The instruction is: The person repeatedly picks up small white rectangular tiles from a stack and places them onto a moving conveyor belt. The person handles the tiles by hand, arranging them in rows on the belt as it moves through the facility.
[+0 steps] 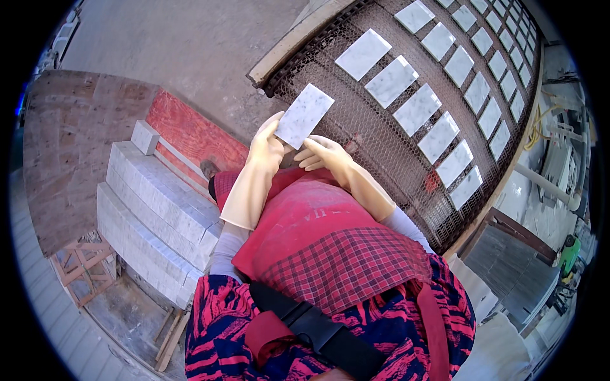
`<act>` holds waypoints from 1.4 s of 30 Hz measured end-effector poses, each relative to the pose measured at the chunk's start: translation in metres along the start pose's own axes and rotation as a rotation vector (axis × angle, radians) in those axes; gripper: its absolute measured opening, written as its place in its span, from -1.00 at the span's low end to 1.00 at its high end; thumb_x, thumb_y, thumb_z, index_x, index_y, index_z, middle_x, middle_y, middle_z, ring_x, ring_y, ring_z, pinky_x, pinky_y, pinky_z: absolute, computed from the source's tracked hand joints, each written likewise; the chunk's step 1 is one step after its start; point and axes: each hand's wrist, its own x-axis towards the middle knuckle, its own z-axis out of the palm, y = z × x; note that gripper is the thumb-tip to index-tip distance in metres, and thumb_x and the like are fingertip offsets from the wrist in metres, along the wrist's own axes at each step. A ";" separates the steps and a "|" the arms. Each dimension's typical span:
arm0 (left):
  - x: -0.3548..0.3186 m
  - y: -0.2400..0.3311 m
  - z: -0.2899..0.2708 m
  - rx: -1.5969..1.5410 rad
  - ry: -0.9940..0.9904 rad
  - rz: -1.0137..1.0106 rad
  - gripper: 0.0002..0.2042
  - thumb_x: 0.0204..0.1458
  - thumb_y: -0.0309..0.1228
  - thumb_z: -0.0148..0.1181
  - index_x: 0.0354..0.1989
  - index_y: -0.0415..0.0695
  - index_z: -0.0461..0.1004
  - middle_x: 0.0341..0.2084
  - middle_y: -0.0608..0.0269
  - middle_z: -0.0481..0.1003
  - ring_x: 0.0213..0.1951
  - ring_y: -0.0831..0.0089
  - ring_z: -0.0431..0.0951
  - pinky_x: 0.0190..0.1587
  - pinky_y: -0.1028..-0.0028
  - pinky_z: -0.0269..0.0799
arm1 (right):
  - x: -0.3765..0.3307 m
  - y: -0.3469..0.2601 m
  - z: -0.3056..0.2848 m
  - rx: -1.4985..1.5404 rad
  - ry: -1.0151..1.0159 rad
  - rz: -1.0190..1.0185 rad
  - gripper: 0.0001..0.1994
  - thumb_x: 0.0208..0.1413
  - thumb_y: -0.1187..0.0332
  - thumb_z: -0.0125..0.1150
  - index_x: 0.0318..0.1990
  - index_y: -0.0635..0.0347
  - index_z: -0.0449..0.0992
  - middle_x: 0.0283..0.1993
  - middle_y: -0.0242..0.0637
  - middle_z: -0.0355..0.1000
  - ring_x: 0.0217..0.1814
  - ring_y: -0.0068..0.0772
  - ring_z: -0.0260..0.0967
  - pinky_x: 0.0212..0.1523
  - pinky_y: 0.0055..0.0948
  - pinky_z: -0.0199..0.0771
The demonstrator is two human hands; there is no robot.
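A white marble tile (305, 115) with grey veins is tilted in front of me. Closed around its lower left side, my left hand (265, 147) wears a long cream rubber glove and holds it. My right hand (327, 154), gloved the same way, is close by the tile's lower right edge. Its fingers are loosely bent and apart, pointing left; whether they touch the tile I cannot tell. Beyond, rows of similar marble tiles (417, 109) lie spaced out on a wire-mesh conveyor belt (356, 120).
Stacked pale tiles (159, 206) stand at my left beside a red board (190, 130) and a brown wooden panel (82, 140). The conveyor's raised frame edge (298, 35) is ahead. Grey slabs (508, 273) and a green machine (569, 254) are at the right.
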 end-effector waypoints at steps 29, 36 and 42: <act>0.082 -0.031 -0.024 -0.005 0.225 -0.096 -0.58 0.37 -0.21 0.06 0.23 -0.27 0.38 0.16 -0.04 0.53 0.14 0.03 0.60 0.12 -0.16 0.51 | -0.015 0.036 -0.017 0.011 0.047 0.004 -0.53 0.47 0.03 0.02 0.35 0.08 0.44 0.01 -0.14 0.62 -0.06 -0.39 0.56 0.06 -0.36 0.60; 0.092 -0.039 -0.025 -0.093 0.245 -0.106 -0.56 0.36 -0.20 0.08 0.25 -0.26 0.37 0.18 -0.05 0.52 0.16 0.02 0.59 0.12 -0.16 0.52 | -0.017 0.038 -0.018 0.010 0.054 0.025 -0.54 0.47 0.04 0.02 0.35 0.08 0.45 0.01 -0.15 0.62 -0.06 -0.40 0.56 0.05 -0.36 0.59; 0.097 -0.049 -0.032 -0.105 0.222 -0.080 -0.53 0.37 -0.17 0.06 0.30 -0.25 0.35 0.22 -0.04 0.49 0.21 0.03 0.54 0.17 -0.16 0.45 | -0.013 0.040 -0.017 -0.009 0.048 0.032 -0.53 0.47 0.04 0.01 0.35 0.08 0.44 0.01 -0.15 0.61 -0.05 -0.39 0.56 0.06 -0.37 0.59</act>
